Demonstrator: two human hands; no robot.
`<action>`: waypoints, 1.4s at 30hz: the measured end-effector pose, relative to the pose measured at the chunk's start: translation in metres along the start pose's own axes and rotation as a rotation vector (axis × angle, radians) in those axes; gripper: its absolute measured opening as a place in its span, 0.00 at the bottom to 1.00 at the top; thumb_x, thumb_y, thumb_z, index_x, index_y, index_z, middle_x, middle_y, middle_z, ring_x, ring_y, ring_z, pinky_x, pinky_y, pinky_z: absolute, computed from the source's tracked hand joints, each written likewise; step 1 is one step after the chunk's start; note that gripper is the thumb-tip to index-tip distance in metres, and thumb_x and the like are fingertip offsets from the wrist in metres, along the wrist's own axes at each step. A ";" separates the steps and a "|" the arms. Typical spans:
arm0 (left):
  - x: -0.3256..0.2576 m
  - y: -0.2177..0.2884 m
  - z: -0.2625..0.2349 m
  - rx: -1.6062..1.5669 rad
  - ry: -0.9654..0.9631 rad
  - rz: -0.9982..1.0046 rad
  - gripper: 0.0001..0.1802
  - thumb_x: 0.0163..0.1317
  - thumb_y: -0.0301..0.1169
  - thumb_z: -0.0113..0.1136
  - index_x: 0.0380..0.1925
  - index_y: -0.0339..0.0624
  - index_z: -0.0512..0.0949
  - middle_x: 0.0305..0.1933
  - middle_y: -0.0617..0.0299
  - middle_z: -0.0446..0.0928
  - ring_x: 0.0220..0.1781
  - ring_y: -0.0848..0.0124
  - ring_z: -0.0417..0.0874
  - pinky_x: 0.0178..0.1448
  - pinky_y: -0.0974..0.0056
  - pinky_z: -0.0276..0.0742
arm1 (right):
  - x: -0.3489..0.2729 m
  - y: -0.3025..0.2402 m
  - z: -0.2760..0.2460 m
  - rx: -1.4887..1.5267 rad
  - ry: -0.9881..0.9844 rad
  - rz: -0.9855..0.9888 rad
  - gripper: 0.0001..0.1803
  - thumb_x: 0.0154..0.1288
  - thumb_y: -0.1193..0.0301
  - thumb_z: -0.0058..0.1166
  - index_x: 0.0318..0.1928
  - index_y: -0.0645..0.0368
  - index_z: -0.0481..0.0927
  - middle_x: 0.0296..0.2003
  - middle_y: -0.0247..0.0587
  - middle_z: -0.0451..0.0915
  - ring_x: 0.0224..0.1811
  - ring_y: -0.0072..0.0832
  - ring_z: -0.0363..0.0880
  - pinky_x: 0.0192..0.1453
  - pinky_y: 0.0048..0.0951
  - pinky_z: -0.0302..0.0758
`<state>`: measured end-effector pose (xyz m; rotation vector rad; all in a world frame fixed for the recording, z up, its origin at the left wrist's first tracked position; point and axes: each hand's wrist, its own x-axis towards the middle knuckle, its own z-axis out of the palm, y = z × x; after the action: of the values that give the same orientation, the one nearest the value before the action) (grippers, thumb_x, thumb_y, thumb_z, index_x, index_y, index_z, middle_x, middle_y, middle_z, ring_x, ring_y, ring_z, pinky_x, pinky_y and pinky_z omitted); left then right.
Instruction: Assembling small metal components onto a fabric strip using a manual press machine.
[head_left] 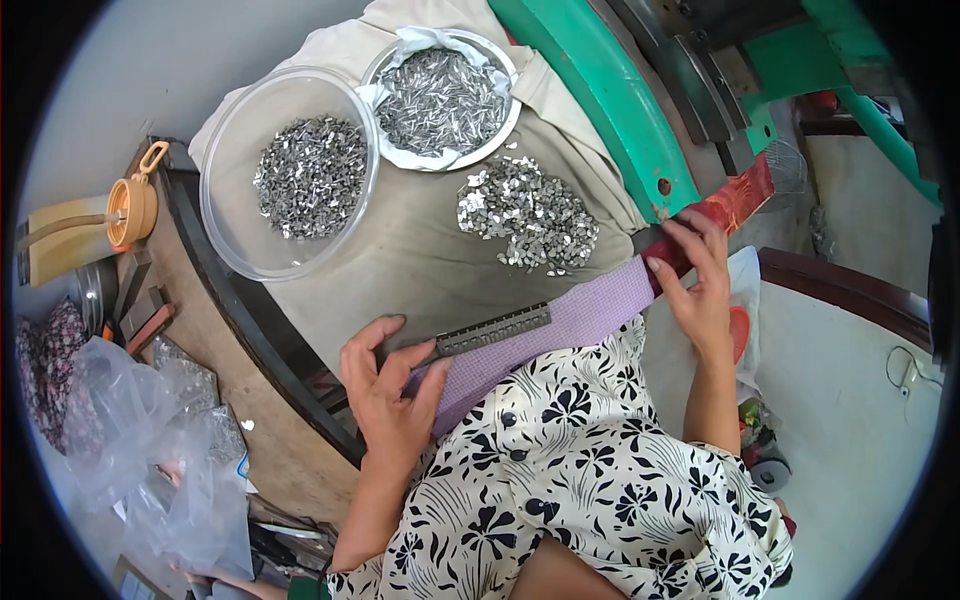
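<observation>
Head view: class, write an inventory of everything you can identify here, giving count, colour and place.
Slotted strip: one, dark grey, on the purple cloth
Purple checked cloth: one, purple, before the person
Small metal pieces: many, silver-grey, in both bowls and one loose pile
Plastic bowl: one, clear, upper left
Round metal bowl: one, silver, top centre
Beige cloth: one, beige, beneath bowls and pile
Machine frame: one, green, upper right
Plastic bags: count unclear, clear, lower left
Floral shirt: one, black on white, lower centre
Left hand: one, bare, at the strip's left end
Right hand: one, bare, beside the purple cloth's right end
</observation>
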<state>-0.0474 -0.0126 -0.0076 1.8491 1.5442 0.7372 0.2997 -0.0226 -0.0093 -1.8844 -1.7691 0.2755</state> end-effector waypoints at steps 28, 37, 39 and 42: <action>0.009 0.022 -0.002 -0.071 -0.083 -0.154 0.09 0.64 0.31 0.65 0.32 0.36 0.79 0.47 0.52 0.74 0.51 0.55 0.75 0.54 0.56 0.72 | 0.025 -0.103 0.042 0.256 -0.309 -0.475 0.17 0.40 0.73 0.75 0.36 0.56 0.88 0.32 0.33 0.78 0.31 0.30 0.78 0.31 0.31 0.75; 0.013 0.029 -0.001 0.024 -0.151 -0.148 0.08 0.59 0.27 0.68 0.28 0.35 0.78 0.49 0.52 0.72 0.53 0.58 0.74 0.58 0.60 0.69 | 0.022 -0.102 0.047 0.260 -0.334 -0.504 0.18 0.40 0.73 0.74 0.37 0.56 0.88 0.32 0.33 0.78 0.31 0.31 0.77 0.31 0.32 0.75; 0.013 0.031 -0.001 0.029 -0.162 -0.146 0.08 0.57 0.27 0.69 0.27 0.35 0.79 0.49 0.53 0.71 0.52 0.58 0.73 0.58 0.60 0.68 | 0.020 -0.103 0.045 0.245 -0.341 -0.481 0.18 0.41 0.73 0.74 0.38 0.56 0.88 0.33 0.34 0.78 0.32 0.31 0.77 0.32 0.32 0.75; 0.013 0.031 -0.001 0.038 -0.175 -0.160 0.08 0.57 0.27 0.70 0.26 0.36 0.80 0.50 0.53 0.71 0.50 0.59 0.71 0.57 0.61 0.67 | 0.018 -0.099 0.039 0.269 -0.348 -0.435 0.19 0.42 0.72 0.74 0.40 0.56 0.89 0.34 0.34 0.78 0.34 0.32 0.78 0.35 0.32 0.75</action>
<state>-0.0256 -0.0039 0.0168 1.7429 1.5787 0.4630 0.1969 0.0036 0.0121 -1.2804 -2.1880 0.6684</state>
